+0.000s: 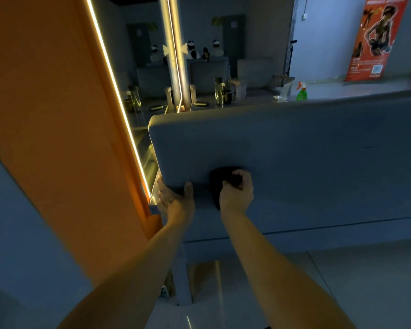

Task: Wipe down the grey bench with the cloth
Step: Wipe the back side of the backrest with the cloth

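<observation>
While my right hand clenches the bunched cloth against the bench and my left hand grips its corner, such small contact may leave strips unwiped.

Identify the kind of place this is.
Probably a commercial entertainment venue, perhaps a VR arcade lounge. Cues: what look like display heads wearing white headsets on a back counter, an orange promotional banner at the far wall, and an orange pillar edged with an LED strip beside the grey bench.
</observation>
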Demonstrator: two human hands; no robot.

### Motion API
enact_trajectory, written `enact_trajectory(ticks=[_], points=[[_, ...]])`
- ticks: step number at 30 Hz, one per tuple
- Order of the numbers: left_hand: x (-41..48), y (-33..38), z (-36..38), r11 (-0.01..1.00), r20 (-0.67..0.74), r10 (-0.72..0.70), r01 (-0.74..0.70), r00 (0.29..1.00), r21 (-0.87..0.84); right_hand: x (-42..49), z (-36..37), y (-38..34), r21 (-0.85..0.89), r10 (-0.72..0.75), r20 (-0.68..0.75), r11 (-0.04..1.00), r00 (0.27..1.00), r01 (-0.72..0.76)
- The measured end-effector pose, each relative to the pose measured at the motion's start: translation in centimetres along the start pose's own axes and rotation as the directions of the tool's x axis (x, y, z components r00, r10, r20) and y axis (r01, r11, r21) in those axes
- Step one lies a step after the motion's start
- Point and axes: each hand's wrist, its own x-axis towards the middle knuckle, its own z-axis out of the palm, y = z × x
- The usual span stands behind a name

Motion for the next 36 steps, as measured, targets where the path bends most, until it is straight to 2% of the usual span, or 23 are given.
enact_trajectory(ticks=[2, 6, 7, 8, 9, 10, 12, 15, 17, 20, 22, 26, 30, 31, 33, 34, 36], points=[[-0.3, 0.1, -0.6, 1.000, 0.011, 0.026, -0.026, 1.000, 0.012, -0.1, -0.2, -0.7, -0.022, 0.067, 0.000, 0.997, 0.998, -0.067], [-5.6, -0.3, -0.7, 0.968, -0.177, 0.248, -0.239, 0.952, 0.070, -1.4, -2.6, -1.9, 0.088, 0.142, 0.130, 0.984, 0.981, -0.154], [-6.9, -0.2, 0.0, 0.957, -0.160, 0.289, -0.285, 0.944, 0.048, -1.5, -3.1, -2.2, 0.126, 0.144, 0.173, 0.978, 0.974, -0.167], [-7.7, 0.4, 0.8, 0.952, -0.076, 0.302, -0.305, 0.950, -0.029, -1.5, -3.4, -2.5, 0.168, 0.150, 0.227, 0.967, 0.962, -0.190], [-8.2, 1.3, 1.8, 0.952, 0.044, 0.255, -0.243, 0.966, -0.184, -1.5, -3.6, -2.8, 0.198, 0.162, 0.291, 0.954, 0.943, -0.225], [-8.3, 2.3, 2.8, 0.928, 0.172, 0.193, -0.123, 0.966, -0.352, -1.6, -3.8, -3.0, 0.228, 0.170, 0.346, 0.939, 0.923, -0.259], [-8.2, 3.6, 4.1, 0.832, 0.285, 0.142, 0.042, 0.948, -0.553, -1.8, -4.6, -3.5, 0.203, 0.193, 0.387, 0.936, 0.902, -0.288], [-8.0, 4.0, 4.7, 0.773, 0.247, 0.205, -0.002, 0.947, -0.635, -1.0, -5.9, -4.5, -0.011, 0.161, 0.398, 0.985, 0.903, -0.170], [-7.1, 4.3, 4.5, 0.772, 0.098, 0.184, -0.082, 0.978, -0.631, 0.1, -6.3, -5.5, -0.118, 0.014, 0.392, 0.992, 0.920, 0.035], [-6.2, 5.3, 4.3, 0.805, -0.119, 0.085, -0.139, 0.989, -0.577, 2.4, -7.1, -6.3, -0.253, -0.335, 0.332, 0.869, 0.882, 0.425], [-6.4, 6.0, 5.0, 0.824, -0.179, 0.056, -0.147, 0.982, -0.548, 3.7, -7.9, -7.1, -0.288, -0.427, 0.328, 0.804, 0.842, 0.520], [-6.4, 7.8, 6.5, 0.864, -0.252, 0.003, -0.130, 0.968, -0.487, 6.1, -7.9, -7.1, -0.340, -0.361, 0.465, 0.770, 0.808, 0.540], [-6.1, 8.7, 7.9, 0.858, -0.287, 0.049, -0.187, 0.957, -0.478, 7.7, -7.3, -7.0, -0.280, -0.237, 0.477, 0.871, 0.846, 0.403], [-6.3, 9.0, 8.7, 0.853, -0.259, 0.060, -0.184, 0.964, -0.488, 8.1, -7.2, -7.1, -0.263, -0.215, 0.479, 0.890, 0.851, 0.373], [-7.6, 10.0, 10.8, 0.836, -0.097, 0.071, -0.112, 0.993, -0.538, 8.8, -7.2, -6.9, -0.236, -0.198, 0.490, 0.907, 0.849, 0.348], [-8.3, 10.2, 11.9, 0.849, -0.027, 0.112, -0.110, 0.993, -0.517, 9.2, -7.3, -6.7, -0.233, -0.190, 0.499, 0.910, 0.846, 0.342], [-8.6, 10.0, 13.4, 0.886, 0.011, 0.166, -0.145, 0.986, -0.441, 10.0, -7.7, -5.9, -0.259, -0.164, 0.531, 0.903, 0.831, 0.344]])
